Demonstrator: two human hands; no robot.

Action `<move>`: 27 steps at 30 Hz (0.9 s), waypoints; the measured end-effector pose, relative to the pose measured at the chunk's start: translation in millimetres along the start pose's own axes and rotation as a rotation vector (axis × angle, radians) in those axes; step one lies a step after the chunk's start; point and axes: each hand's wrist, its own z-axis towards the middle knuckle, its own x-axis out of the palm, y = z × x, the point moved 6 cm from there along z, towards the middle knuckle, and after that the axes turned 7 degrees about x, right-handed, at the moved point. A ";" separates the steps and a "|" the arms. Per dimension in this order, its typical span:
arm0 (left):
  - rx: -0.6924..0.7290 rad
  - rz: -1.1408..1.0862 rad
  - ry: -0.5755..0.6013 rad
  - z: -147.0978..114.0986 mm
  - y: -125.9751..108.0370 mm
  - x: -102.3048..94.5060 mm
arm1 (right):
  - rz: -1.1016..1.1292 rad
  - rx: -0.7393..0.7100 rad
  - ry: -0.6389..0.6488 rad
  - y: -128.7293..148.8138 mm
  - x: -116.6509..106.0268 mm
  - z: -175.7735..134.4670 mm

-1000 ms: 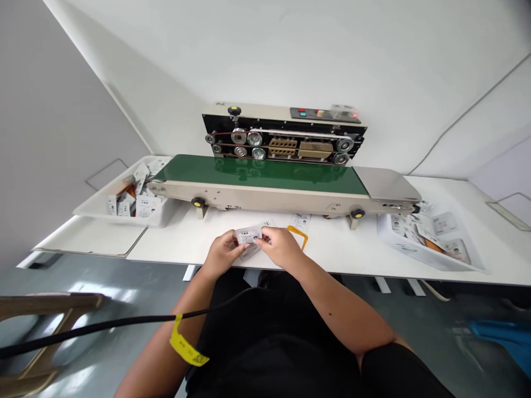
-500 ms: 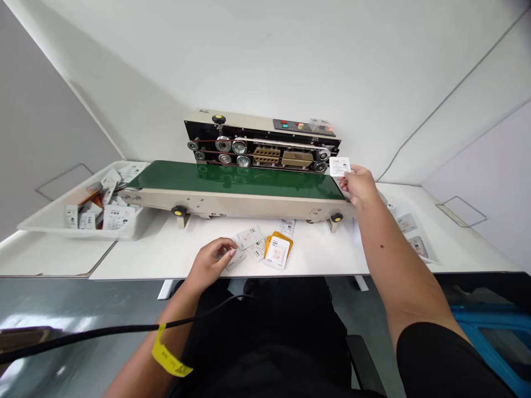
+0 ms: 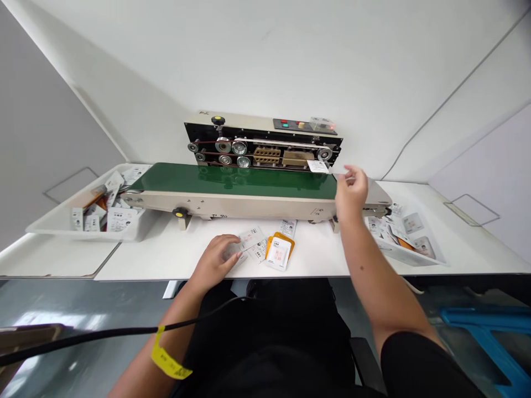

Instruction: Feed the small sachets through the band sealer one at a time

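A white printed sachet [image 3: 318,166] sits at the right-hand rollers of a band sealing machine [image 3: 265,145], apart from my fingers. My right hand [image 3: 352,190] hovers just right of it over the belt's end, fingers loosely curled and apart from the thumb, with nothing plainly held. On the table in front, my left hand [image 3: 218,257] rests over a white sachet [image 3: 233,252], thumb and fingers apart; part of that sachet is hidden. Beside it lie more white sachets [image 3: 251,237] and a white sachet [image 3: 278,254] on top of orange ones [image 3: 289,237].
A green conveyor belt [image 3: 232,181] runs along the machine's front. At its left end stands a white bin [image 3: 87,235] full of sachets; another bin [image 3: 409,256] with sachets is at the right. A black cable [image 3: 103,332] with a yellow tag crosses above my left forearm.
The sachet from my right hand has moved left to the rollers, and my fingers have let it go. My left hand's fingers have reached further over the sachet beneath.
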 end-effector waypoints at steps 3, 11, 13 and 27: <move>0.023 0.107 0.068 2.3 -2.7 11.2 | -0.016 -0.249 0.218 10.5 18.2 -92.2; 0.031 0.276 0.230 -0.1 -7.9 32.6 | -0.350 -0.596 0.826 -11.6 65.0 -223.4; 0.030 0.287 0.240 -0.5 -7.7 32.4 | -0.285 -0.579 0.889 -14.3 66.2 -224.7; 0.009 0.245 0.222 1.8 -5.8 31.6 | 0.718 0.374 0.219 -80.6 35.5 -184.5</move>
